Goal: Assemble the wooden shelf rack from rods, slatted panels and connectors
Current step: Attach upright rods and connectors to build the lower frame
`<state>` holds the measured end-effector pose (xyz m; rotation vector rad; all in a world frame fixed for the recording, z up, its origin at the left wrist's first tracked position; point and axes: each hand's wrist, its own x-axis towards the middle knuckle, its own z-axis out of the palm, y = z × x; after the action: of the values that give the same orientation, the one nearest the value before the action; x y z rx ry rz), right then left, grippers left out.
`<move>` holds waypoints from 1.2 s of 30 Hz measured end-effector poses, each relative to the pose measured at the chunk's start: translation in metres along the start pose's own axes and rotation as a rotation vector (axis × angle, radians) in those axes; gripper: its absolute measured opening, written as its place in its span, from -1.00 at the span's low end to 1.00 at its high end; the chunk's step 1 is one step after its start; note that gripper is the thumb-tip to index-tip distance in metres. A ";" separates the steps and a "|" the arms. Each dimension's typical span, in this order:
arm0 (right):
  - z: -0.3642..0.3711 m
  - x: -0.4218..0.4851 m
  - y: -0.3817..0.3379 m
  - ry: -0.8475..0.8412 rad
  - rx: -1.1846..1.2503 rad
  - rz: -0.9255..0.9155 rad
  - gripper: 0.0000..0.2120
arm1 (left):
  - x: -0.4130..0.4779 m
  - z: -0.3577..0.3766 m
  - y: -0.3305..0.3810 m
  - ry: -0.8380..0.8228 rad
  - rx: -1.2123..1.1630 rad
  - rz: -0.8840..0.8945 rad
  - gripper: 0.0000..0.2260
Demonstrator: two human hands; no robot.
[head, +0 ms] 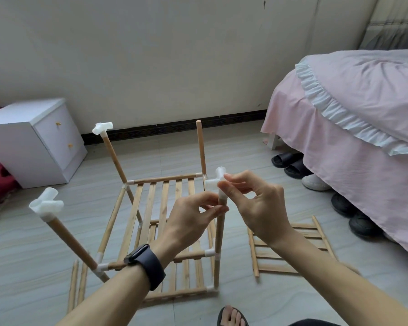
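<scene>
The rack stands half built on the floor. The left hand pinches the near-right rod just under its top, likely to steady it. The right hand grips a white connector on that rod's end, apparently seating it and lining up its sockets. The far-left rod and near-left rod are already capped; the far-right rod is bare. A spare panel lies beside the rack, within reach for the next level
</scene>
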<state>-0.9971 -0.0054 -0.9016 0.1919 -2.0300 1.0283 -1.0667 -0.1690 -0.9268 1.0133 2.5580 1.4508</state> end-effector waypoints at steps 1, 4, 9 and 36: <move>0.001 0.000 0.000 0.009 -0.019 -0.015 -0.77 | -0.001 0.000 0.000 0.005 0.004 0.003 -0.85; 0.004 -0.001 -0.002 0.012 -0.064 -0.071 -0.77 | -0.003 -0.002 0.001 0.016 0.030 0.014 -0.85; 0.005 -0.002 -0.002 -0.031 -0.006 -0.056 -0.82 | -0.009 -0.006 0.007 0.005 0.177 0.069 -0.81; 0.219 -0.088 0.055 -1.199 -0.805 -0.354 -0.37 | -0.107 -0.157 -0.069 0.539 -0.261 -0.360 -0.89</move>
<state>-1.1002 -0.1472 -1.0690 0.8316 -3.0965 -0.3343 -1.0701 -0.3707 -0.9212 0.1191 2.5639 2.0736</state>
